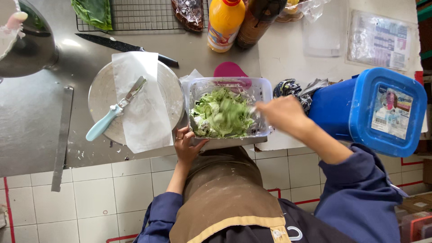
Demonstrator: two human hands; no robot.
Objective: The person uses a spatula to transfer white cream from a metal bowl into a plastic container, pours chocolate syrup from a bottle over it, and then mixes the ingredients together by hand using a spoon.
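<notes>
The left hand (pixel 186 146) grips the near edge of a clear tub (pixel 265 96) of shredded lettuce (pixel 220 119), while the right hand (pixel 283 112), blurred and grip unclear, reaches in from the right.

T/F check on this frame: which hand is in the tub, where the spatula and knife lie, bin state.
1. The right hand reaches into the tub of chopped greens. True.
2. The left hand holds the spatula. False: it grips the tub's near edge; the spatula lies on paper on the round stand.
3. The knife lies behind the stand. True.
4. The blue bin has no lid. False: lid on, bin on its side.
</notes>
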